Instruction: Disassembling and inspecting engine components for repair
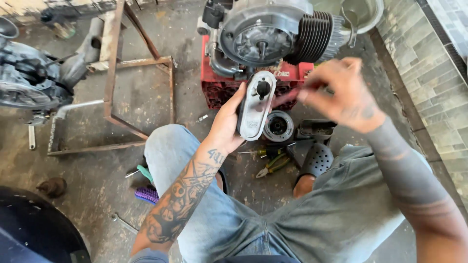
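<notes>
Denim-clad knees [273,219] are being shown nearest the lens, with both forearms reaching forward over them. Behind, a finned engine [273,36] is being supported on a red crate [219,90], and a rusty steel frame [114,73] is lying on the stained concrete floor [146,97] to the left. An oval grey cover [256,104], carrying a dark knob near its upper end, is being gripped along its edge by the left hand [226,124], fingers wrapped behind it, just below the engine. The right hand [341,95] is being held beside the cover with fingers pinched narrow; motion blur is hiding whether anything small is being held.

Judged risks: the cover is being held by one edge only, so it may slip and strike the round metal part [278,126] or the black housing [316,129] directly beneath. Any small fastener being handled could be lost among the floor debris. Pliers [273,164], a screwdriver [253,152], a dark perforated sandal [317,159] and a spanner [122,221] are crowding the ground near the feet, so footing and reach are being obstructed.
</notes>
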